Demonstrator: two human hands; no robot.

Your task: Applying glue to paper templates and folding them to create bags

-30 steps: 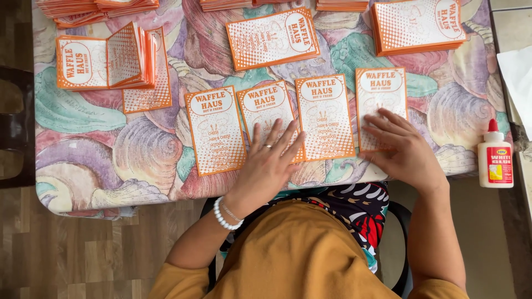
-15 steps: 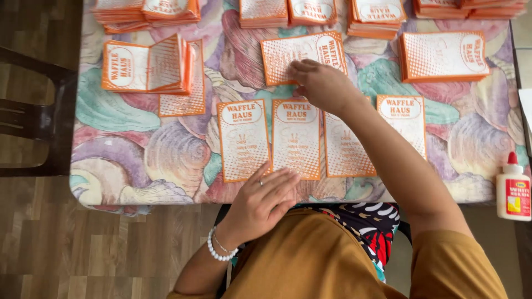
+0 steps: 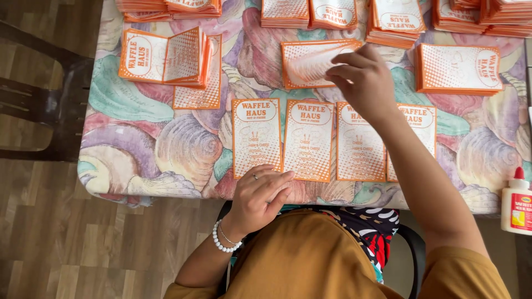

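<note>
While my right hand reaches to the flat stack of orange-and-white printed sheets at the far middle of the worktop, its grip pinches the top sheet, which curls upward at its right edge. My left hand rests with loosely curled fingers, holding nothing, at the near edge of the worktop, its fingertips touching the lower corner of the second sheet in a row of four upright sheets laid edge to edge. A white bead bracelet sits on that wrist. A second flat stack lies to the right, a part-opened stack to the left, and further stacks line the far edge. A white glue bottle with a red cap stands off the right end.

To do the lift well, I judge that the thumb should slide only the top sheet off; whether one sheet or two is pinched I cannot tell, as motion blurs the curl. The sheet is thin and will crease if bent sharply, so a shallow peel suits. The left hand steadying the row keeps its edges aligned.
</note>
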